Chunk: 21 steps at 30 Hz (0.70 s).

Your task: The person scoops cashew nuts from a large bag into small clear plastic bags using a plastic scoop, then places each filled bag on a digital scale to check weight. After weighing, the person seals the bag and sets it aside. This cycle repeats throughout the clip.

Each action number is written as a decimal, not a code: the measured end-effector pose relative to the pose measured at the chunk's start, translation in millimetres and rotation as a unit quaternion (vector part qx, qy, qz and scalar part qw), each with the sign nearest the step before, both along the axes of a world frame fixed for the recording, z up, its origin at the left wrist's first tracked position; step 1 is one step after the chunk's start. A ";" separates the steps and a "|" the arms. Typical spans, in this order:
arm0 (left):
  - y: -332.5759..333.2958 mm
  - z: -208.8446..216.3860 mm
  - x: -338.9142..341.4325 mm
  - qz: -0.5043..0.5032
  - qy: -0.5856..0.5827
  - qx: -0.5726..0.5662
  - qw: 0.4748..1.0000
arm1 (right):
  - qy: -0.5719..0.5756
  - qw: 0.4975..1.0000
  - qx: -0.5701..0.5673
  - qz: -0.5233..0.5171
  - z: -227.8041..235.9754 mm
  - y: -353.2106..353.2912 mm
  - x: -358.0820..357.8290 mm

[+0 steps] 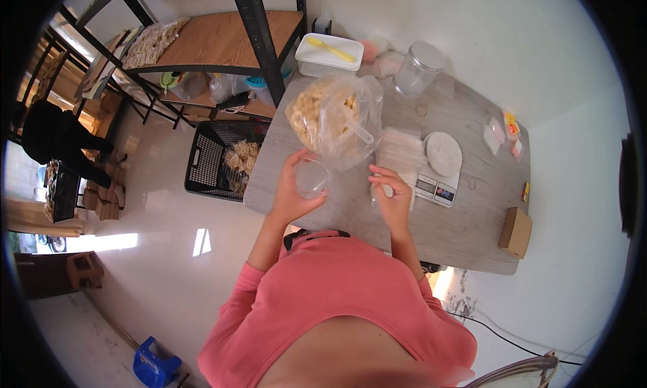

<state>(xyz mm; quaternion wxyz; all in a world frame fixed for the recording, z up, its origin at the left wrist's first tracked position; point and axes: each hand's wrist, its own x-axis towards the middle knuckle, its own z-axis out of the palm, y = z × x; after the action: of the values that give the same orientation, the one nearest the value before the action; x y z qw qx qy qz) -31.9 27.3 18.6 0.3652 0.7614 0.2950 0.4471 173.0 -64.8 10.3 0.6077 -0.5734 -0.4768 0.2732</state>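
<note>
My left hand (293, 189) is wrapped round a clear, round plastic cup (313, 179), its mouth facing up, at the table's near edge. To its right, my right hand (393, 198) has its fingers curled in a pinch; a bit of clear plastic shows by the fingertips, too faint to name. Beyond both hands lies a large open clear bag of yellowish snacks (309, 112), with a white scoop handle (360, 131) sticking out. A stack of clear plastic bags (399, 151) lies beside the right hand, next to a kitchen scale (435, 189) with a round white platform (443, 154).
At the table's back stand a lidded white box (317, 66) with a yellow spoon (330, 49) and a clear jar (418, 68). A small brown carton (515, 233) sits at the right edge. On the floor left is a black crate (209, 160); another person (57, 135) stands far left.
</note>
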 end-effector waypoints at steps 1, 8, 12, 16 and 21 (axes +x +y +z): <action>0.3 -0.4 -2.5 0.006 0.004 0.000 1.000 | -0.029 1.000 0.009 0.001 -1.6 1.1 0.5; 10.2 -5.5 -18.5 0.041 -0.032 -0.016 0.999 | 0.039 0.997 -0.061 -0.001 -13.7 6.3 -2.7; 11.5 -9.0 -23.2 0.051 -0.006 -0.023 0.998 | 0.069 0.995 -0.071 0.001 -20.4 3.6 0.6; 12.7 -13.9 -22.9 0.056 0.018 -0.023 0.998 | 0.043 0.997 -0.066 0.019 -24.6 1.8 5.4; 13.9 -18.6 -22.5 0.055 0.025 -0.031 0.998 | 0.083 0.994 -0.067 0.013 -24.6 3.9 6.8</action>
<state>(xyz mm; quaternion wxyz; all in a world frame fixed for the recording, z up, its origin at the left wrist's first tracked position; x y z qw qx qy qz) -54.4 41.2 -0.1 0.3565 0.7430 0.3592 0.4380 179.8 -60.9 -14.3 0.6017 -0.5818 -0.4131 0.3589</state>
